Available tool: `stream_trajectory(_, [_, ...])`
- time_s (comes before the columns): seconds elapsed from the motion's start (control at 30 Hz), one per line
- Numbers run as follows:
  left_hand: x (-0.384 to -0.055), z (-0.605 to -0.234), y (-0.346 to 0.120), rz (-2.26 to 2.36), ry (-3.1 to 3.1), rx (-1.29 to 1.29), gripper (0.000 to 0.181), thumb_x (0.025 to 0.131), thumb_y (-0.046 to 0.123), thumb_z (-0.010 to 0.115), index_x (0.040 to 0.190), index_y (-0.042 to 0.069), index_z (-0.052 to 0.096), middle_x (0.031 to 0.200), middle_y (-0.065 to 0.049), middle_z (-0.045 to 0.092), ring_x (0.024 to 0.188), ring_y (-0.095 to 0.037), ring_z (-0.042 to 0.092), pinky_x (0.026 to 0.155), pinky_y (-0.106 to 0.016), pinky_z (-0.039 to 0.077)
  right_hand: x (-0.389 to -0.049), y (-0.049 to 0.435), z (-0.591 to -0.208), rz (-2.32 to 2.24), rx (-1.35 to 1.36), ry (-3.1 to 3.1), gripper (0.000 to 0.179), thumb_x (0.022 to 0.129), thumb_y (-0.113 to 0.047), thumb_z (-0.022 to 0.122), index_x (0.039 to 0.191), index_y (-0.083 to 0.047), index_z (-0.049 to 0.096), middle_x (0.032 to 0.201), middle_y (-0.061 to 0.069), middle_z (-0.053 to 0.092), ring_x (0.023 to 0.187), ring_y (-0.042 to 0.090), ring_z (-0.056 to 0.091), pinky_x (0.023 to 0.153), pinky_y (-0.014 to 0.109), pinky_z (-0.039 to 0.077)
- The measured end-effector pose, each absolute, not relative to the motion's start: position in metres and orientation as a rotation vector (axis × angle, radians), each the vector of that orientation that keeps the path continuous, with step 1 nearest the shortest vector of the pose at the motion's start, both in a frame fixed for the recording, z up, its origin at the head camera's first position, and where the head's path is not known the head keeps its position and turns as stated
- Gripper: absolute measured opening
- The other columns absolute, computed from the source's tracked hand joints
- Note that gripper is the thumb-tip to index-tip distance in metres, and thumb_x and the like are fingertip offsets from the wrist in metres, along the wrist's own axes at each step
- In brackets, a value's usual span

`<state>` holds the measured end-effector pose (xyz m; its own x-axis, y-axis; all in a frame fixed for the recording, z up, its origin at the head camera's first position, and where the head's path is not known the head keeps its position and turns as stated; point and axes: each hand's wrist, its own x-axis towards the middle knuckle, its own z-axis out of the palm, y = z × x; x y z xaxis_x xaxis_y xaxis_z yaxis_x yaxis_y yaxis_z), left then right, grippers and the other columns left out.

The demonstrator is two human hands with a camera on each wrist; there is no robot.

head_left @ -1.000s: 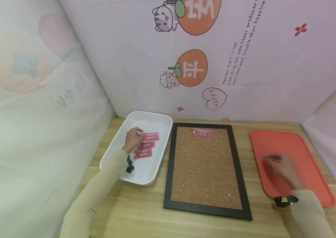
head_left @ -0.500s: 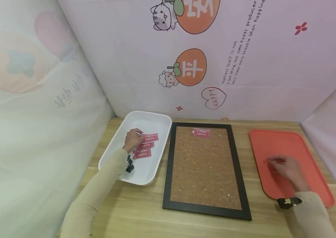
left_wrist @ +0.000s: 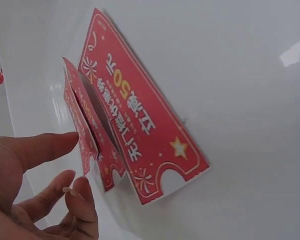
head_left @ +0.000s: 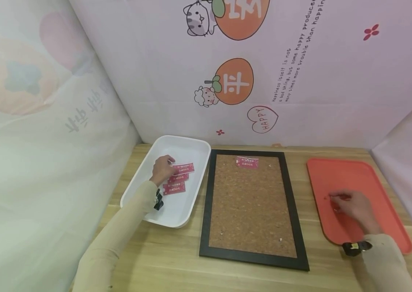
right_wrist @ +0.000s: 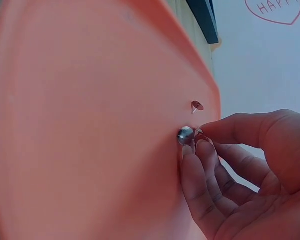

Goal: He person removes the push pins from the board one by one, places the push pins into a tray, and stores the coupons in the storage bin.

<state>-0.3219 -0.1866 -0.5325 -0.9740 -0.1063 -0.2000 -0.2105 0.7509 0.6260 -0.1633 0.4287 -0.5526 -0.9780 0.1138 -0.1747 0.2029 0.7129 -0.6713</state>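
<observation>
My left hand (head_left: 162, 169) is over the white tray, thumb and index finger parted at the near end of the farthest pink coupon (head_left: 184, 168). In the left wrist view, the thumb tip overlaps that coupon's edge; two more coupons lie beside it, the nearest coupon (left_wrist: 145, 125) large and face up. My right hand (head_left: 353, 207) is low over the red tray. Its thumb and fingertips pinch at a thumbtack, with a shiny silver thumbtack head (right_wrist: 186, 135) showing at the fingertips. Another thumbtack (right_wrist: 197, 106) lies just beyond them on the tray.
Between the white tray (head_left: 133, 194) and the red tray (head_left: 359, 174) lies a black-framed cork board (head_left: 249, 207). A coupon (head_left: 247, 162) is at its top, and small tacks (head_left: 280, 239) sit near its other corners. Printed cloth walls (head_left: 154, 81) enclose the table.
My right hand has drawn slightly right over the red tray, uncovering a small tack left of its fingertips. The left thumb and index finger have parted a little at the coupon.
</observation>
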Motion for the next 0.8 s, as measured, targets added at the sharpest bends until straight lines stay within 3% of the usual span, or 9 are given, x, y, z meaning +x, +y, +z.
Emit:
stream_trajectory(0.13, [-0.324,-0.526,-0.184,1.055,2.826,-0.184,0.042,0.094,0.019,0.073,0.132,0.005,0.062,0.139,-0.020,0.061,0.127,-0.039,0.059,0.108,-0.053,0.052,-0.166,0.431,-0.549,-1.097,0.211,2.810,0.043,0.109,-0.022,0.051,0.131,0.012,0.062,0.120,0.036,0.069,0.074,0.006,0.071,0.063,0.030,0.062])
stream_trajectory(0.33, [-0.327,-0.508,-0.172,1.140,2.894,-0.026,0.034,0.098,0.023,0.069,0.128,0.006,0.065,0.131,-0.017,0.065,0.118,-0.036,0.063,0.103,-0.050,0.054,-0.178,0.431,-0.537,-0.966,0.180,2.911,0.048,0.107,-0.032,0.055,0.132,0.008,0.064,0.123,0.034,0.068,0.078,-0.001,0.062,0.061,0.027,0.054])
stream_trajectory(0.57, [-0.327,-0.493,-0.145,1.195,2.918,0.169,0.029,0.099,0.019,0.068,0.124,0.006,0.068,0.119,-0.016,0.071,0.103,-0.031,0.069,0.093,-0.043,0.058,-0.193,0.411,-0.521,-0.912,0.133,2.932,0.049,0.108,-0.036,0.052,0.134,0.005,0.065,0.131,0.034,0.065,0.096,0.035,0.071,0.064,0.030,0.053])
stream_trajectory(0.7, [-0.326,-0.489,-0.126,1.224,2.909,0.313,0.026,0.099,0.016,0.069,0.122,0.004,0.069,0.114,-0.016,0.074,0.098,-0.030,0.071,0.089,-0.040,0.060,-0.205,0.396,-0.513,-0.947,0.107,2.896,0.051,0.109,-0.038,0.050,0.136,0.003,0.063,0.132,0.034,0.064,0.091,0.033,0.073,0.062,0.035,0.057])
stream_trajectory(0.8, [-0.326,-0.486,-0.111,1.251,2.877,0.388,0.025,0.099,0.015,0.068,0.121,0.003,0.069,0.113,-0.015,0.074,0.099,-0.030,0.072,0.088,-0.039,0.061,-0.215,0.384,-0.509,-0.958,0.083,2.888,0.051,0.109,-0.039,0.049,0.137,0.002,0.063,0.132,0.033,0.065,0.098,0.035,0.070,0.063,0.034,0.057])
